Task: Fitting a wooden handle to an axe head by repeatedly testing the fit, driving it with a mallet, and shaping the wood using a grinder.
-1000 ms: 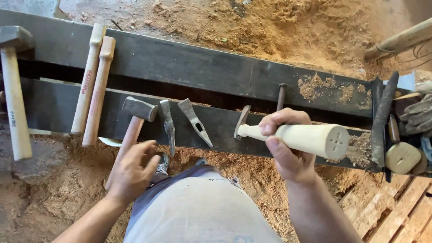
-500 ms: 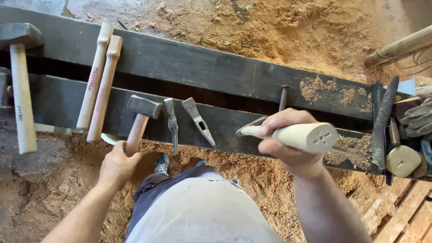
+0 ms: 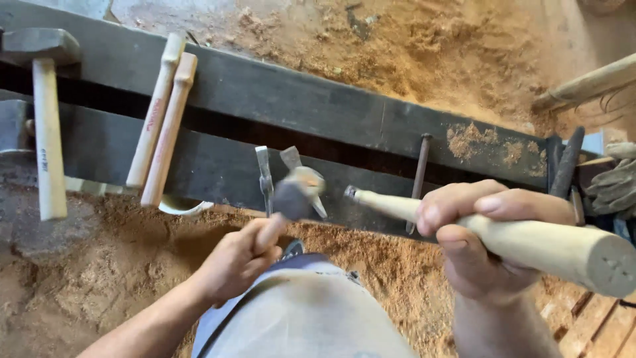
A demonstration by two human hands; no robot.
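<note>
A small steel-headed hammer with a wooden handle (image 3: pixel 291 199) is gripped in the closed left hand (image 3: pixel 238 262), its blurred head raised over the two dark wooden beams (image 3: pixel 218 166). One pale round wooden tool handle (image 3: pixel 530 245) is enclosed by the right hand (image 3: pixel 483 238), fingers wrapped fully. Two loose pale wooden handles (image 3: pixel 162 119) and one large mallet (image 3: pixel 43 99) are laid across the beams.

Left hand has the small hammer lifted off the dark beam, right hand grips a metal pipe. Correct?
Not quite. In the head view the right hand grips a pale wooden handle, not a metal pipe. The rest holds: the left hand has the small hammer raised, blurred, over the dark beam.
</note>
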